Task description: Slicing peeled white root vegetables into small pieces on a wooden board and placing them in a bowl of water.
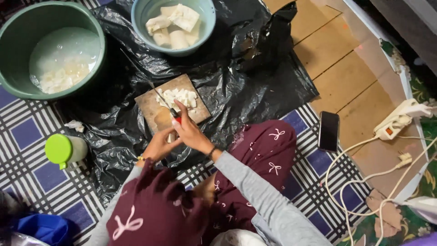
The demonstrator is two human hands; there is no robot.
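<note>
White cubes point(181, 97) were heaped on a board point(152, 107) just beyond the fingers. A knife point(160, 96) was gripped by the right hand point(189, 132), fingers curled on its red handle — the left hand point(159, 145) lay beside it, fingers bent.

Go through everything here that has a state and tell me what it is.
Right hand: gripping knife.
Left hand: closed on a pale piece.
Cutting board: holds white cubes.
Green basin: part-filled with cloudy water.
Blue bowl: holds uncut chunks.
Phone: screen dark.

Right hand point(189, 132) in a closed grip, left hand point(159, 145) curled beside it.
</note>
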